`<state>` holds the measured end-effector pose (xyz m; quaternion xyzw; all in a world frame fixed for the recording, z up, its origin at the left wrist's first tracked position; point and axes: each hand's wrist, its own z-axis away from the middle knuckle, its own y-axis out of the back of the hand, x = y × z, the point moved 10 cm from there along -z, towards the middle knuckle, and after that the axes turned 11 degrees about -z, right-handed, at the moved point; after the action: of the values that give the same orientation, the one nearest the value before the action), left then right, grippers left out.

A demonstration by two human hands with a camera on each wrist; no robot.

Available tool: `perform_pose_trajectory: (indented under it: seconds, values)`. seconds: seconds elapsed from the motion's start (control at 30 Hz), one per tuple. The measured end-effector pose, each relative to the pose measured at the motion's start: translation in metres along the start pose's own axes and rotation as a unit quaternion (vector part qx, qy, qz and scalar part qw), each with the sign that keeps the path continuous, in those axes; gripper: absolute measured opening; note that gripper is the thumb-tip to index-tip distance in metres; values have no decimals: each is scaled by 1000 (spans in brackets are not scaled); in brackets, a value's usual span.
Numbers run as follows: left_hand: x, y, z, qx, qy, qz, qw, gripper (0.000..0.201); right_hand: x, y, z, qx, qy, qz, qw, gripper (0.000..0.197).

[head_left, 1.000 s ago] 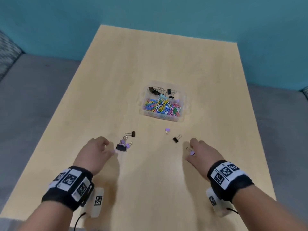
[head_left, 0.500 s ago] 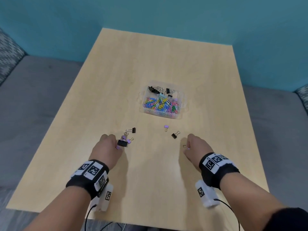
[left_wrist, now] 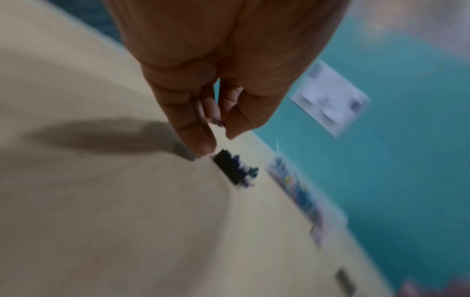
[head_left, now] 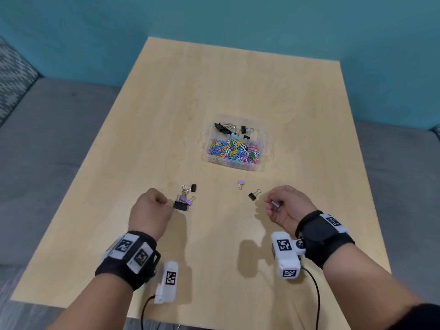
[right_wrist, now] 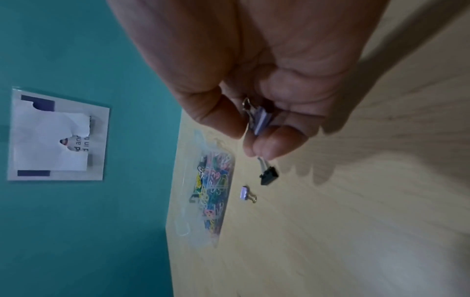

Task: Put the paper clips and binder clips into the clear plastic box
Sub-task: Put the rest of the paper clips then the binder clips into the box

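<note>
The clear plastic box (head_left: 263, 148) holds coloured paper clips and several black binder clips. My right hand (head_left: 273, 203) hovers above the table and pinches a purple binder clip (right_wrist: 260, 121) between thumb and fingers. Just beyond its fingertips lie a black binder clip (head_left: 252, 195) and another small purple clip (head_left: 240, 184). My left hand (head_left: 166, 203) is curled, with a small purplish clip (left_wrist: 216, 119) tucked between its fingers, blurred. Its fingertips sit right beside a cluster of a black and purple binder clips (head_left: 182, 203). A small black clip (head_left: 192, 187) lies just past that cluster.
The wooden table (head_left: 214, 86) stretches bare behind the box, up to a teal wall. Grey seating flanks both sides. A white sign (right_wrist: 58, 134) hangs on the wall. Cables trail from the wrist cameras over the near table edge.
My right hand has lifted off the table and turned palm-up with the purple clip. My left hand has closed in on the clip cluster.
</note>
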<state>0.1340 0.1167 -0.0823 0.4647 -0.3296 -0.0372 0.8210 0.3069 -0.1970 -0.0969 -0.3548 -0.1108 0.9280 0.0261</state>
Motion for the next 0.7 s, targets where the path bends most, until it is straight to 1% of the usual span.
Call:
perform_pose_trajectory:
  seconds: [0.03, 0.07, 0.1, 0.13, 0.17, 0.2, 0.23, 0.27, 0.3, 0.33, 0.37, 0.4, 0.47, 0.57, 0.63, 0.7]
  values:
    - [-9, -4, 0, -16, 42, 98, 994, 12, 0, -2, -3, -1, 3, 26, 1000, 20]
    - [-16, -8, 0, -24, 79, 171, 982, 15, -3, -5, -5, -3, 16, 73, 997, 20]
    - [-21, -10, 0, -22, 96, 198, 975, 18, -7, -9, -9, -5, 44, 145, 988, 18]
    - [-20, -11, 0, -20, 96, 186, 978, 21, -14, -16, -9, -8, 84, 246, 966, 15]
    - [-15, -10, -1, -17, 78, 150, 985, 21, -21, -25, -8, -17, 125, 365, 923, 8]
    - [-5, -9, 1, -15, 49, 90, 995, 15, -23, -37, -6, -34, 156, 486, 859, 9]
    - [7, -9, 4, -20, 16, 19, 999, 5, -20, -48, -4, -57, 169, 593, 785, 17]
    - [18, -10, 8, -21, -12, -49, 999, 16, -15, -58, -3, -81, 170, 666, 722, 24]
    - [25, -14, 11, -27, -37, -110, 993, 31, -11, -64, -3, -100, 167, 706, 681, 27]
    - [31, -19, 13, -32, -52, -154, 986, 41, -9, -69, -2, -114, 165, 722, 662, 26]
    - [36, -23, 14, -33, -66, -182, 981, 45, -7, -72, -3, -123, 164, 728, 655, 22]
    - [38, -27, 13, -36, -74, -196, 977, 45, -7, -75, -3, -133, 169, 729, 650, 18]
    - [39, -31, 9, -37, -80, -201, 976, 40, -6, -77, -4, -143, 177, 735, 638, 14]
    - [41, -28, 8, -45, -85, -203, 974, 36, -6, -74, -7, -139, 171, 737, 639, 16]
    - [38, -22, 10, -64, -80, -205, 973, 33, -7, -71, -10, -133, 169, 745, 632, 16]
    - [30, -15, 9, -93, -60, -194, 975, 28, -10, -68, -11, -127, 183, 758, 612, 12]
